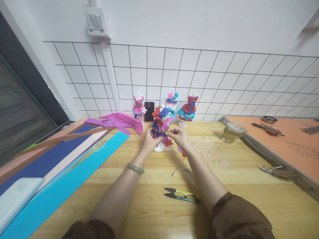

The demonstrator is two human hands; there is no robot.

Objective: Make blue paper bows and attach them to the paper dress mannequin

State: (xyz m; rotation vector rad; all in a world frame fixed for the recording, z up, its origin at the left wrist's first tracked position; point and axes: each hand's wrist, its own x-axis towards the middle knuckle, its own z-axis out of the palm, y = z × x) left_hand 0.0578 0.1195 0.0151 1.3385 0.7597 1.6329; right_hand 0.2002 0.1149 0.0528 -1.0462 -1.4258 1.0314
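In the middle of the wooden table stands a miniature dress form [161,123] on a round white base. It wears a layered, ruffled dress in red, navy, pink and brown, with small red flowers low on the skirt. My left hand [151,141], with a green bangle on its wrist, is curved around the left side of the skirt, fingers partly behind it. My right hand [178,135] pinches at the right side of the skirt, thumb and forefinger together at a ruffle. Whether a small piece sits between those fingertips cannot be seen.
Behind stand three other dressed forms, including a pink one [139,108] and a red one [191,108], near a black phone [149,112]. Thread snips [181,195] lie in front. Coloured strips [99,159] fill the left; a lidded cup [232,132] stands right.
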